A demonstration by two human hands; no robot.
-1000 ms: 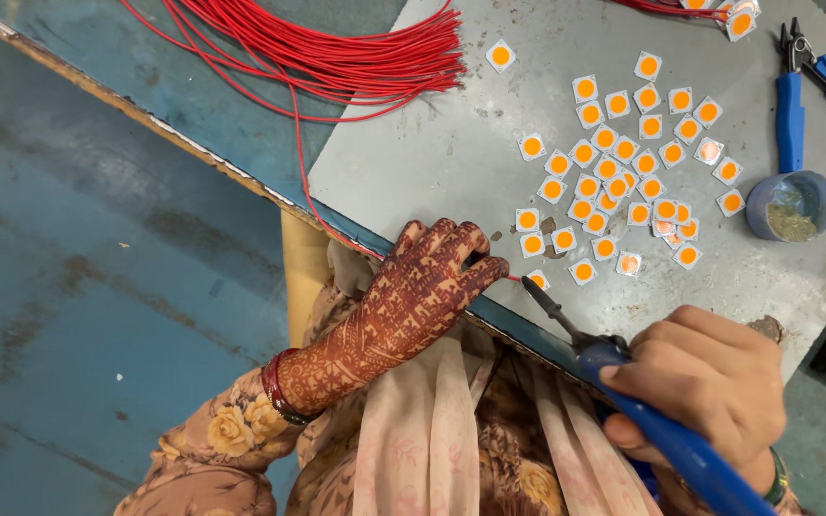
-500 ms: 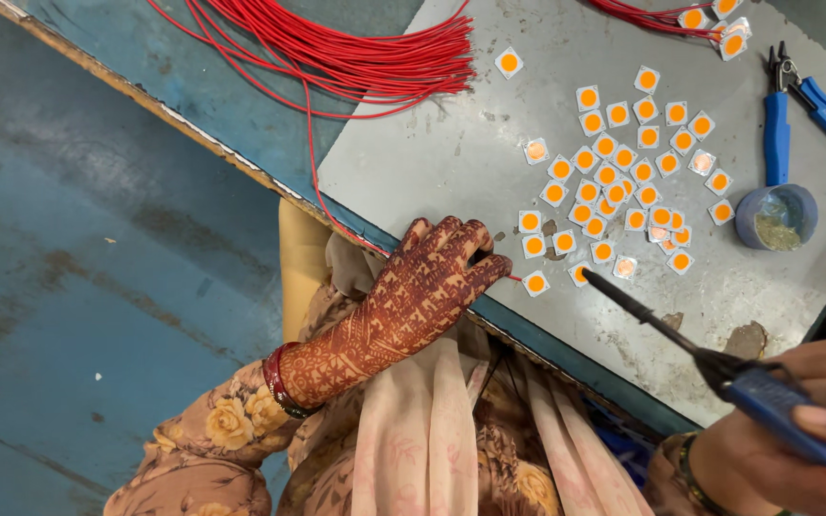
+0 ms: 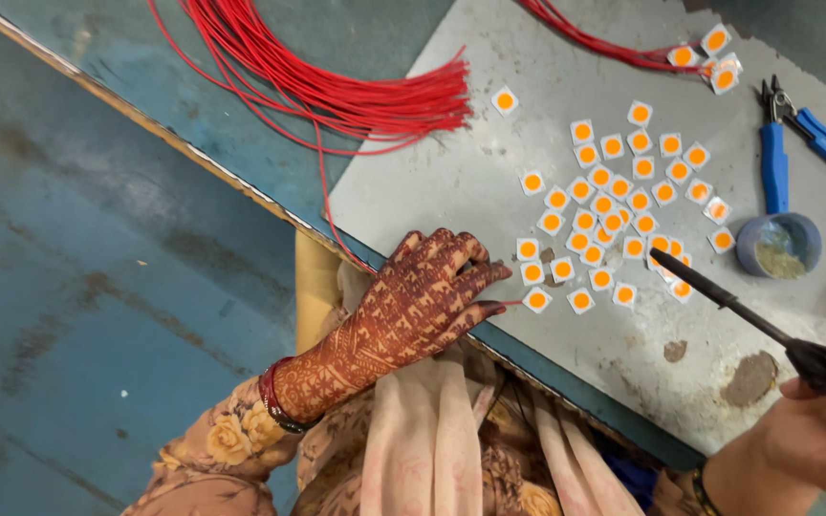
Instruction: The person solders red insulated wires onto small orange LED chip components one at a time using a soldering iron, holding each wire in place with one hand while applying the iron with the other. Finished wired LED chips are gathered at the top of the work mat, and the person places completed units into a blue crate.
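My left hand (image 3: 413, 311), covered in dark henna patterns, rests on the near edge of the grey work sheet (image 3: 470, 191). Its fingertips pinch the end of a thin red wire (image 3: 511, 304) beside a small white square chip with an orange centre (image 3: 535, 299). Several such chips (image 3: 614, 205) lie scattered in a cluster to the right. My right hand (image 3: 815, 444) at the lower right grips a blue-handled soldering iron (image 3: 728, 301). The iron's dark tip hovers over the right side of the cluster.
A bundle of red wires (image 3: 356, 91) fans across the table's upper left. Blue-handled pliers (image 3: 800, 143) and a small blue pot of paste (image 3: 778, 246) sit at the right. Chips joined to red wires (image 3: 709, 53) lie at the top right. Blue floor (image 3: 69, 287) is on the left.
My right hand has drawn back to the right with the soldering iron; its tip has left the spot by my left fingertips and now sits over the chip cluster. The left hand has stayed put.
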